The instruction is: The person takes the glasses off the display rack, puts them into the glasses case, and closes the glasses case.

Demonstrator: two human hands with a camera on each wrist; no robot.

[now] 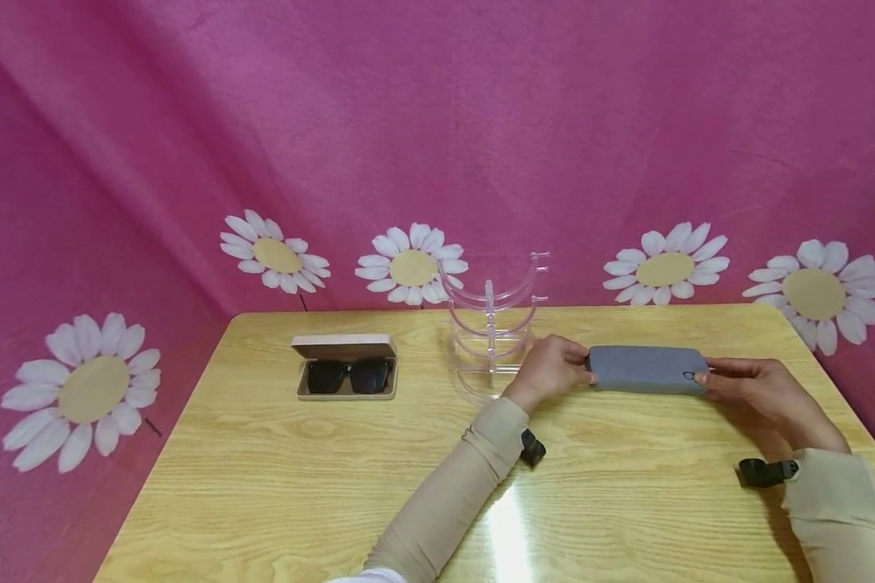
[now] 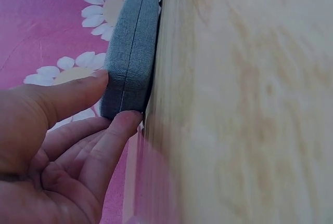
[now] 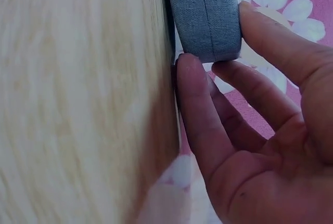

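A closed grey-blue glasses case (image 1: 645,368) with a small dark glasses mark lies lengthwise between both hands, low at the table's right side. My left hand (image 1: 549,372) pinches its left end, the thumb against the upper face in the left wrist view. At the other end my right hand (image 1: 769,394) holds it with thumb and fingers. Both wrist views show the case's seam (image 2: 134,37) running along its side, with no gap in it. Whether its underside touches the table is hard to tell.
A clear tiered display stand (image 1: 491,328) stands beyond the left hand, partly covered by it. Further left, an open glasses case (image 1: 344,344) contains dark sunglasses (image 1: 347,376). Behind the wooden table (image 1: 277,486) hangs a pink flowered cloth (image 1: 481,121).
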